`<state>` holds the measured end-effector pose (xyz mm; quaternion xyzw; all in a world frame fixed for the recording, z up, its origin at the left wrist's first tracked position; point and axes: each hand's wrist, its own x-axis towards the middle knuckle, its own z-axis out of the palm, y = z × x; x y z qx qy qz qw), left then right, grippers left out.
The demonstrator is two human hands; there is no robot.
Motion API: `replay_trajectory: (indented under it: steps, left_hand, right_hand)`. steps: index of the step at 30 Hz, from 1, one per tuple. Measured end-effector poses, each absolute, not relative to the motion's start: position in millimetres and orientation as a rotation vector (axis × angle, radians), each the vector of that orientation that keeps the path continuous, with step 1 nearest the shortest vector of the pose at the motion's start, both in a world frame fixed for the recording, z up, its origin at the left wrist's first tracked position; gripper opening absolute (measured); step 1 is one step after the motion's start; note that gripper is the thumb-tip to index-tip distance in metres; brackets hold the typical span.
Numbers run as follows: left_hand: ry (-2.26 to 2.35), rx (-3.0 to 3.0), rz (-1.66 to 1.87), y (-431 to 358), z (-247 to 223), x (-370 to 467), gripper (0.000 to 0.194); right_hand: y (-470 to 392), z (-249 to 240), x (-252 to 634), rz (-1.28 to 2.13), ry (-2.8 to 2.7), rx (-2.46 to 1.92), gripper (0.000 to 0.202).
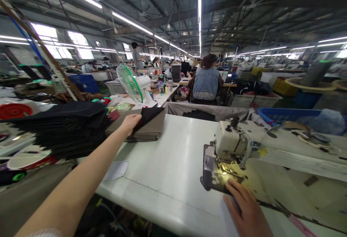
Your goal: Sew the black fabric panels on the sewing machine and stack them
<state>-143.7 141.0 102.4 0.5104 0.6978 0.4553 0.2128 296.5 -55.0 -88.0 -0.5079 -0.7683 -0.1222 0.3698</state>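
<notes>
My left hand (132,123) reaches out to a stack of grey-brown fabric pieces (148,136) at the far side of the white table (165,164). Its fingers are closed on the top fabric piece (150,116), whose black underside shows where it is lifted and folded over. My right hand (248,208) lies by the front edge of the sewing machine (230,143), thumb and fingers apart and holding nothing. Its fingertips are at the metal plate below the lit needle area (226,168).
A tall pile of black fabric pieces (73,125) stands on the left. Scissors (294,219) with pink handles lie at the lower right. Beyond the table are a green-rimmed fan (131,83), a blue basket (287,114) and a seated person in a denim vest (206,83).
</notes>
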Motion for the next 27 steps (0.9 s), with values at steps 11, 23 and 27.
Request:
replay_trajectory:
  steps: [11, 23, 27]
  left_hand:
    - [0.806, 2.427, 0.629, 10, 42, -1, 0.014]
    - [0.588, 1.939, 0.239, -44, 48, 1, 0.014]
    - [0.958, 1.738, 0.46, -3, 40, 0, 0.016]
  right_hand:
    - [-94, -19, 254, -0.218, -2.088, -1.166, 0.072]
    - [-120, 25, 298, 0.994, -2.117, -1.421, 0.036]
    - [-80, 25, 285, 0.997, -1.603, -1.549, 0.018]
